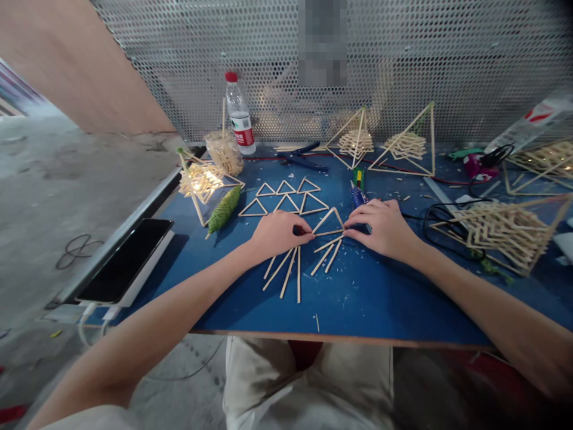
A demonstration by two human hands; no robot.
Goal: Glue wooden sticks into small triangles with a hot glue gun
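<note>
Between my hands is a triangle of thin wooden sticks (329, 233). Thumb and fingers of my left hand (281, 234) pinch its left corner. My right hand (380, 228) pinches the right corner in the same way. Several finished stick triangles (286, 205) lie in two rows just beyond my left hand. Loose wooden sticks (298, 275) fan out on the near side of both hands. A blue glue gun (357, 194) lies by my right hand, partly hidden behind its fingers.
On the blue table (358, 304) stand a water bottle (242, 122), a jar of sticks (224, 152) and a phone (128, 257) on a white block. Blue pliers (304, 158) lie at the back. Stick-framed ornaments (505, 233) and black cables (441, 218) occupy the right. Green twine (224, 209) lies left.
</note>
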